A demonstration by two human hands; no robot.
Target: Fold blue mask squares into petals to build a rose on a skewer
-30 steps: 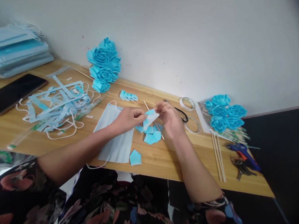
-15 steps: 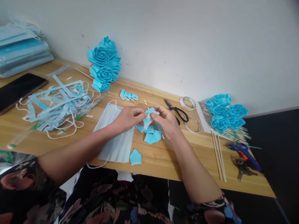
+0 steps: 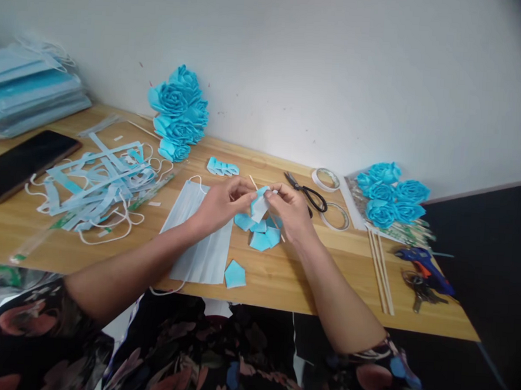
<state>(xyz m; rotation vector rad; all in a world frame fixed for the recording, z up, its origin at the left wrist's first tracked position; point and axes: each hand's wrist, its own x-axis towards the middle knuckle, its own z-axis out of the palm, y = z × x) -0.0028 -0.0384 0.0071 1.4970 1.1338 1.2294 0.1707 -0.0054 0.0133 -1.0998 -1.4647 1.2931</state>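
My left hand [image 3: 218, 204] and my right hand [image 3: 293, 213] meet over the table, both pinching a small blue-and-white piece of mask fabric [image 3: 260, 209]. A thin wooden stick [image 3: 253, 182] slants across behind the piece; its lower end shows under my right hand. Just below lie several blue fabric cut-outs [image 3: 264, 239], and a single blue pentagon [image 3: 235, 274] rests nearer the table edge. Beneath my left forearm is a pleated face mask [image 3: 201, 265] with white ear loops. Black scissors [image 3: 310, 194] lie right of my right hand.
Blue fabric roses [image 3: 179, 113] stand at the back left, more roses [image 3: 393, 194] at the right. Mask strips [image 3: 106, 180], a phone [image 3: 28, 163] and bagged masks [image 3: 32, 90] fill the left side. Tape rolls [image 3: 335, 216], wooden sticks [image 3: 380, 273], keys [image 3: 419, 296] and a glue gun [image 3: 426, 268] lie right.
The fabric piece has turned between my fingers and now shows more of its white side. My left fingers have shifted along its edge. Both hands stay in nearly the same place.
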